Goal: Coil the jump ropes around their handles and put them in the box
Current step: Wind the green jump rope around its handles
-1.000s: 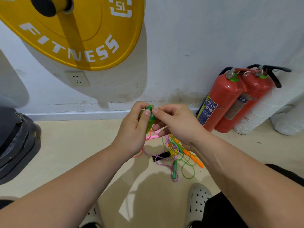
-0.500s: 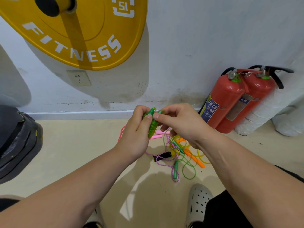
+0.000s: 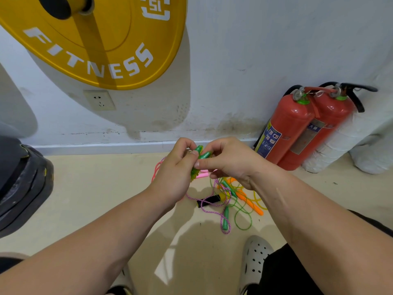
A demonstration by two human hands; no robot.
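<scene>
My left hand and my right hand meet above the floor, both pinching a green jump rope whose two handles stick up between the fingertips, with its cord bunched below my left thumb. On the floor under my hands lies a tangle of other jump ropes: a purple cord with a green handle, a black handle, orange handles with a yellow cord, a loose green cord. A pink rope shows behind my left hand. No box is in view.
A yellow weight plate hangs on the wall above. Black plates stand at the left. Two red fire extinguishers and white sacks lean at the right. My grey shoe rests near the ropes.
The green handles have risen and tilted a little between my fingertips as my hands shifted slightly right. The ropes on the floor have not moved.
</scene>
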